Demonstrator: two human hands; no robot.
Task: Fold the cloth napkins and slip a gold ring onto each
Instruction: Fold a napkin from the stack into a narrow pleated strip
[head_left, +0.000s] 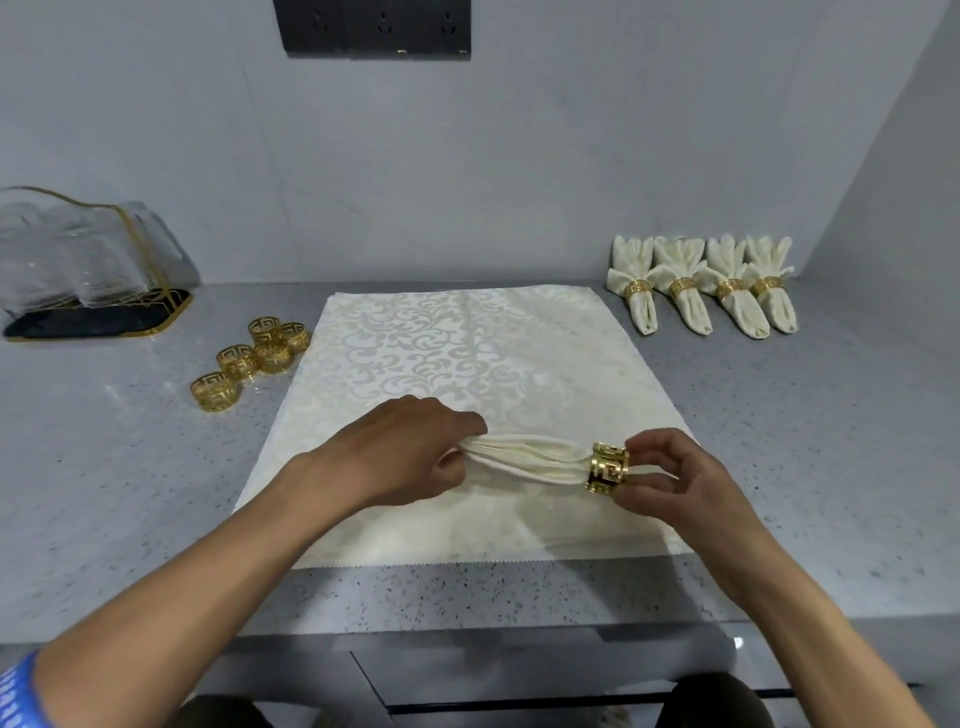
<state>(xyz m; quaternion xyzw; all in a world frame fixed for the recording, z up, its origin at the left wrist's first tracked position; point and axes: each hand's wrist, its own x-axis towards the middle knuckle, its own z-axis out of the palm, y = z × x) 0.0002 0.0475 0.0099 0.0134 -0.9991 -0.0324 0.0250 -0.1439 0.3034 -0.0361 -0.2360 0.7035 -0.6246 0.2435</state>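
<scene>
Speckled grey countertop (779, 467) carries a flat cream damask cloth (457, 353) at its middle. Clear gold-edged dishes stand in a rack (93, 270) at far left. Four finished napkins (701, 286), each ringed, lie in a row at far right. Just above the flat cloth, the gathered napkin (530, 457) stretches between both hands. The left hand (400, 452) grips its bunched left end, fingers curled round it. The right hand (670, 473) pinches the gold ring (607, 468), which sits on the napkin's right end. Five loose rings (249, 358) cluster left of the cloth.
</scene>
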